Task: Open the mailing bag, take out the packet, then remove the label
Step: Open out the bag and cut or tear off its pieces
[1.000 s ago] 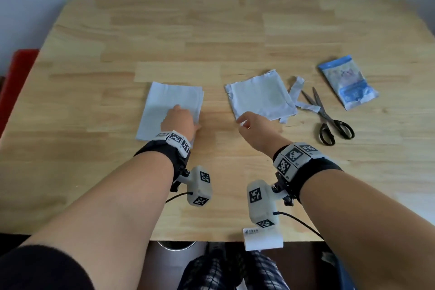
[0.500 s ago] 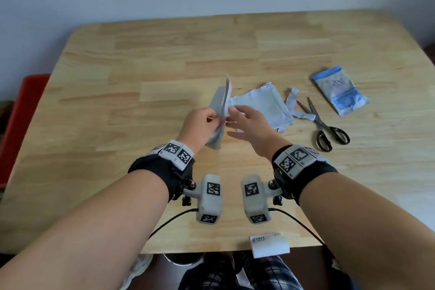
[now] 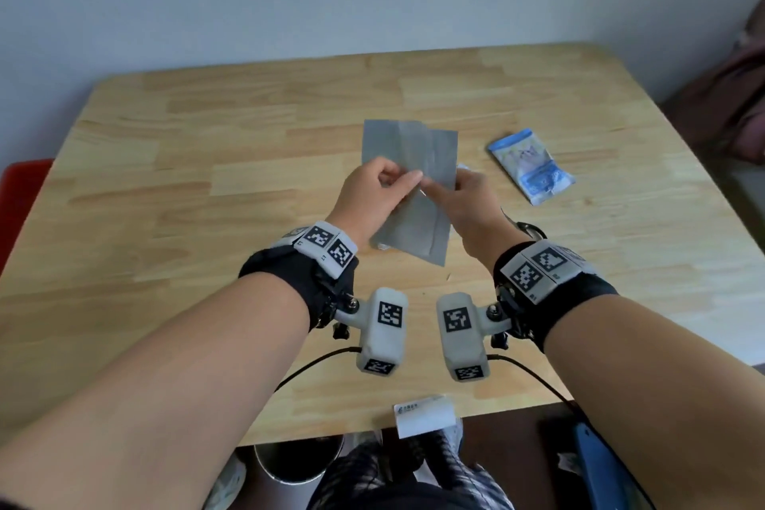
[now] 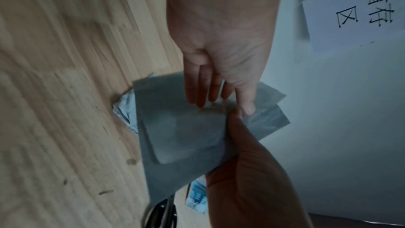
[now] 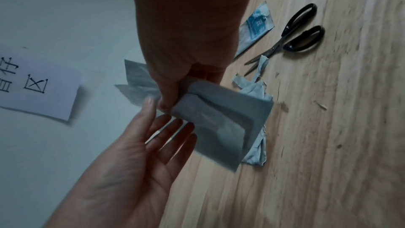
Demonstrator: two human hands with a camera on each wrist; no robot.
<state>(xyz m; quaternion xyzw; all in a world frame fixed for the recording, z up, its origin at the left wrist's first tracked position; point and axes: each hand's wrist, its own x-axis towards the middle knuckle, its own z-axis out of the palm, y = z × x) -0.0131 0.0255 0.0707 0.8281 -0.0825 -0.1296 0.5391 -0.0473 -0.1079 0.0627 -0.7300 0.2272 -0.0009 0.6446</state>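
I hold a grey label sheet (image 3: 410,161) upright above the table, between both hands. A rounded rectangular label patch (image 5: 210,120) shows on its face. My left hand (image 3: 403,178) pinches the sheet with thumb and forefinger, its other fingers (image 5: 173,136) straight behind it. My right hand (image 3: 434,188) pinches the sheet's edge, thumb (image 5: 166,105) on the patch's corner. The cut-open pale mailing bag (image 5: 256,91) lies crumpled on the table under the sheet. The blue-and-white packet (image 3: 532,166) lies flat to the right, apart from both hands.
Black-handled scissors (image 5: 295,30) lie on the wooden table (image 3: 207,219) between bag and packet, mostly hidden behind my right wrist in the head view. A white slip (image 3: 422,414) hangs at the near edge. A paper notice (image 4: 361,9) is on the wall.
My left hand lifted the sheet off the table's left part and brought it to the middle. My right hand left the mailing bag and took hold of the sheet. The sheet now stands face-on.
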